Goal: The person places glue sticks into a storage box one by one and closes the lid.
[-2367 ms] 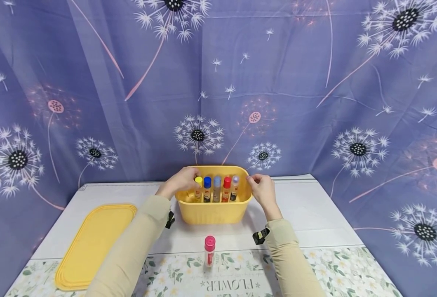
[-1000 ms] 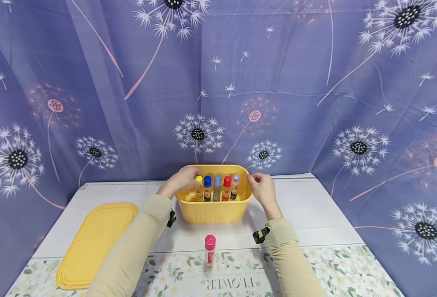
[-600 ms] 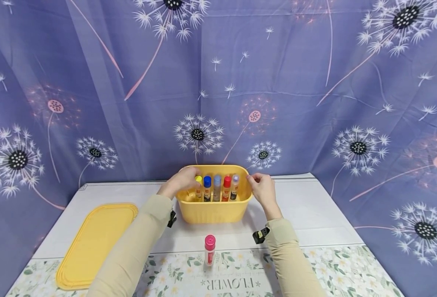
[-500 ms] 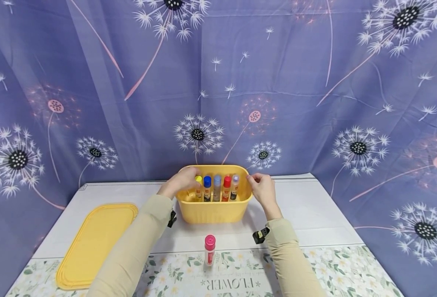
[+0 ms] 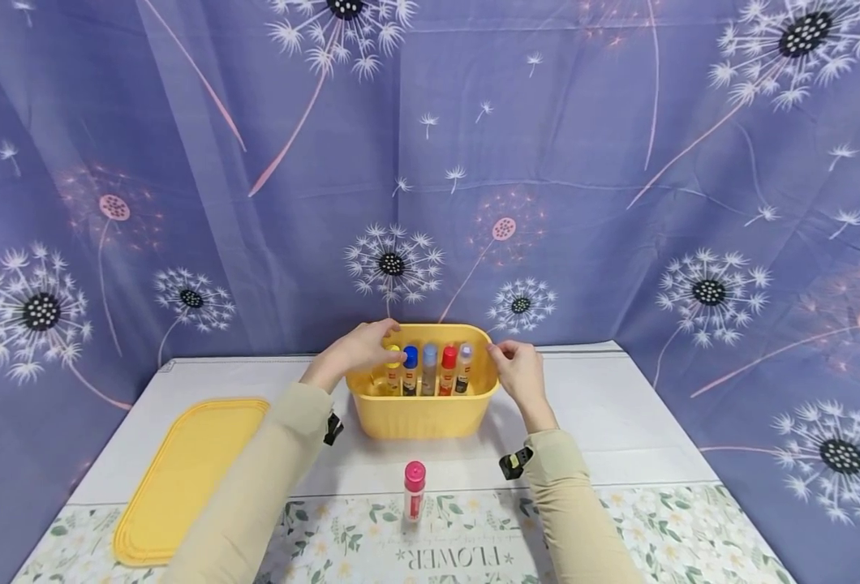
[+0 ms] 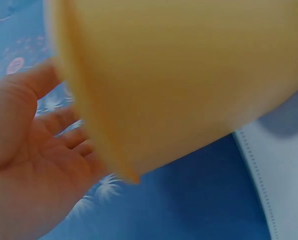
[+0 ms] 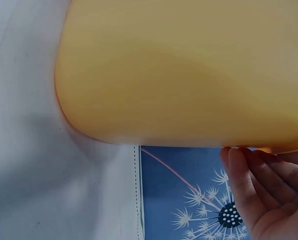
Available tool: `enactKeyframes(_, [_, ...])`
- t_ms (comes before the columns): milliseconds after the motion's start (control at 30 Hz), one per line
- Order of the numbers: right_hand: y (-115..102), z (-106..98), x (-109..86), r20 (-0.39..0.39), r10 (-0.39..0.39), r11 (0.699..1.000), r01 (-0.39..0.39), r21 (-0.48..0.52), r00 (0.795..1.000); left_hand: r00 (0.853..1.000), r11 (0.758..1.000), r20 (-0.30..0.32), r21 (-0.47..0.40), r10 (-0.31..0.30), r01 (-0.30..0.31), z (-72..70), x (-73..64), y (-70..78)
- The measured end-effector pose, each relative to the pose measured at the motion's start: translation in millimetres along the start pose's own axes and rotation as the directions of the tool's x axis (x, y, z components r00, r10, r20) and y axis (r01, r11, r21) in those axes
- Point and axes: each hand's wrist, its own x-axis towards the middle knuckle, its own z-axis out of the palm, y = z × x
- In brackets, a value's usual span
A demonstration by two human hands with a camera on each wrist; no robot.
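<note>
The left hand (image 5: 357, 350) has just spread its fingers above the yellow-capped bottle (image 5: 393, 376), apparently releasing it; that bottle stands beside four other bottles (image 5: 429, 371) in the yellow bin (image 5: 423, 418), so its handling looks finished. The right hand's (image 5: 521, 375) fingers pinch the bin's rim. A pink-capped bottle (image 5: 414, 493) stands on the tabletop (image 5: 591, 405).

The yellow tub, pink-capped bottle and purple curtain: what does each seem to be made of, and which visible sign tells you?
Yellow tub: probably smooth plastic, fairly matt, from its even colour and rounded corners.
Pink-capped bottle: cap likely opaque plastic, solid in colour; the body looks clear, plastic or glass.
Purple curtain: seemingly thin printed cloth, dull-surfaced, given its soft folds and creases.
</note>
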Motion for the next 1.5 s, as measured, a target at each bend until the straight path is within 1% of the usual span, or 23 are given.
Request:
enactKeyframes(100, [-1, 0, 0.1, 0.000, 0.002, 1.000, -0.002, -0.002, 1.000, 0.998, 0.999, -0.032, 0.009, 0.045, -0.045, -7.5, -6.8, 4.1])
enactKeyframes(200, [-1, 0, -0.4, 0.000, 0.006, 1.000, -0.006, 0.011, 1.000, 0.992, 0.995, -0.083, 0.009, 0.095, -0.094, -13.7, -16.1, 8.3])
enactKeyframes(333, [0, 0, -1.7, 0.008, 0.016, 0.999, -0.016, 0.031, 1.000, 0.975, 0.987, -0.156, -0.007, 0.159, -0.162, -15.8, -34.2, 11.5])
enactKeyframes(400, [1, 0, -2.0, 0.010, 0.015, 0.999, -0.015, 0.033, 1.000, 0.964, 0.979, -0.185, -0.040, 0.192, -0.202, -14.8, -46.1, 11.5])
enactKeyframes(433, [1, 0, -1.8, 0.011, 0.013, 0.999, -0.014, 0.034, 1.000, 0.961, 0.974, -0.191, -0.069, 0.201, -0.217, -14.1, -52.7, 11.3])
enactKeyframes(500, [0, 0, -1.1, 0.006, 0.006, 0.999, -0.006, 0.035, 1.000, 0.958, 0.957, -0.191, -0.155, 0.213, -0.244, -12.8, -66.4, 11.0])
enactKeyframes(567, [0, 0, -0.9, 0.002, 0.005, 1.000, -0.005, 0.030, 1.000, 0.958, 0.930, -0.173, -0.251, 0.230, -0.269, -9.9, -79.6, 10.4])
enactKeyframes(633, [0, 0, -0.4, -0.001, 0.007, 1.000, -0.007, 0.024, 1.000, 0.957, 0.905, -0.149, -0.316, 0.251, -0.286, -6.6, -91.1, 10.3])
enactKeyframes(733, [0, -1, 0.2, -0.002, 0.008, 1.000, -0.008, 0.018, 1.000, 0.945, 0.876, -0.126, -0.356, 0.301, -0.327, 0.2, -103.7, 9.9])
enactKeyframes(800, [-1, -1, 0.2, -0.002, 0.006, 1.000, -0.006, 0.017, 1.000, 0.940, 0.864, -0.117, -0.370, 0.321, -0.341, 6.0, -109.5, 9.4])
enactKeyframes(900, [-1, -1, -0.3, 0.002, 0.005, 1.000, -0.005, 0.015, 1.000, 0.940, 0.854, -0.099, -0.396, 0.325, -0.337, 16.3, -115.9, 8.3])
enactKeyframes(1100, [1, -1, -0.7, -0.003, 0.005, 1.000, -0.005, 0.013, 1.000, 0.943, 0.858, -0.061, -0.400, 0.327, -0.324, 41.6, -122.4, 7.0])
enactKeyframes(1167, [1, -1, -0.6, -0.007, 0.003, 1.000, -0.002, 0.013, 1.000, 0.946, 0.865, -0.045, -0.392, 0.321, -0.312, 51.6, -123.7, 7.0])
enactKeyframes(1267, [3, -2, -0.6, -0.013, 0.000, 1.000, 0.000, 0.010, 1.000, 0.956, 0.884, -0.027, -0.375, 0.291, -0.280, 66.0, -125.5, 9.0])
enactKeyframes(1367, [3, -2, -0.6, -0.012, -0.001, 1.000, 0.001, 0.011, 1.000, 0.963, 0.904, -0.034, -0.338, 0.267, -0.263, 77.7, -126.4, 11.0])
enactKeyframes(1433, [2, -1, -0.7, -0.006, -0.001, 1.000, 0.001, 0.013, 1.000, 0.964, 0.915, -0.041, -0.308, 0.262, -0.262, 83.4, -127.0, 12.0])
enactKeyframes(1500, [1, -1, -0.8, -0.001, -0.001, 1.000, 0.001, 0.015, 1.000, 0.962, 0.922, -0.051, -0.277, 0.268, -0.271, 88.1, -127.3, 11.4])
